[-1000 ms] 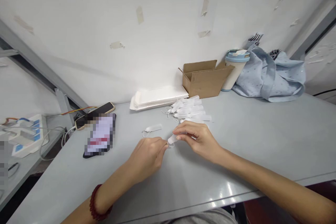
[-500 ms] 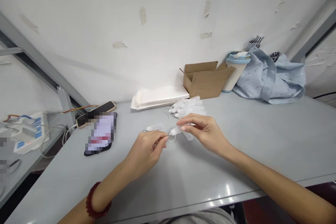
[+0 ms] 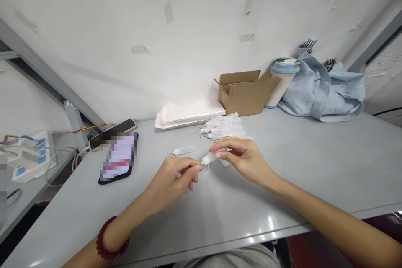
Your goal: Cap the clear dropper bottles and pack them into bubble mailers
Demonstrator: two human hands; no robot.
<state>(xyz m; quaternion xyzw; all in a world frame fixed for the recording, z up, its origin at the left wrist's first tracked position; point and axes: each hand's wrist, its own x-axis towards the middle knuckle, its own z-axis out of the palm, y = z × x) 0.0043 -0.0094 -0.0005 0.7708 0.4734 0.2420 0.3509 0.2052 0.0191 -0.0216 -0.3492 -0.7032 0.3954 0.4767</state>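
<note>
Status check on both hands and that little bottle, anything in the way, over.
Right hand holding small bottle by its body. Left hand pinched at its nozzle tip. Bottle pile just beyond right hand.

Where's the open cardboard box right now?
In the head view, the cardboard box stands just right of centre, between the flat white packets and the lidded cup.

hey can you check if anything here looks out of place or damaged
The wall looks scruffy: tape scraps cling to it. On the table, one small bottle lies apart, to the left of the pile of similar ones, so it looks stray. Nothing appears spilled.
</note>
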